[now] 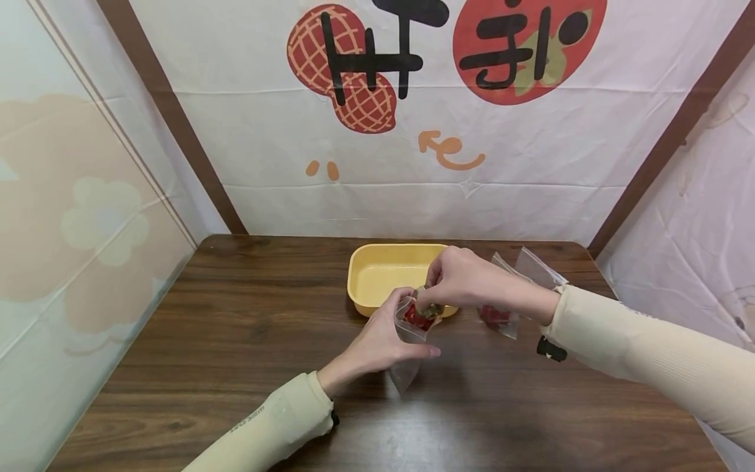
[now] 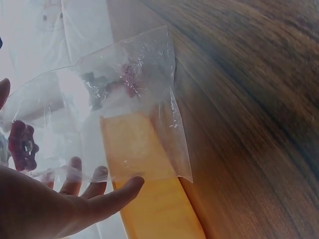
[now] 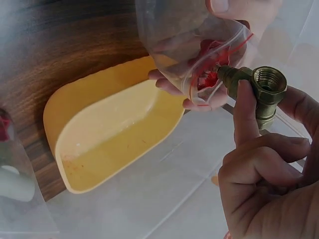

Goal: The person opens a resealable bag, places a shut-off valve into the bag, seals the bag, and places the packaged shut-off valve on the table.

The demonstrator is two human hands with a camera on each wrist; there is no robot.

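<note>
A clear zip-lock bag (image 1: 406, 373) hangs from my left hand (image 1: 377, 342), which holds it near the mouth with the thumb stretched out in front. My right hand (image 1: 472, 280) pinches a brass valve (image 3: 249, 84) by its threaded body, thumb and fingers on either side. The valve's red handwheel (image 3: 209, 78) points into the bag, inside the red-lined mouth, while the brass end sticks out. In the left wrist view the handwheel (image 2: 23, 144) lies near the left edge, and the see-through bag (image 2: 149, 154) spreads over the fingers.
A yellow plastic basin (image 1: 356, 295) stands on the brown wooden table (image 1: 248, 314) just behind my hands. Right of it, partly behind my right forearm, lie clear bags (image 1: 533, 265), with a red part (image 1: 494, 316) in one. A printed cloth (image 1: 401, 203) hangs behind the table.
</note>
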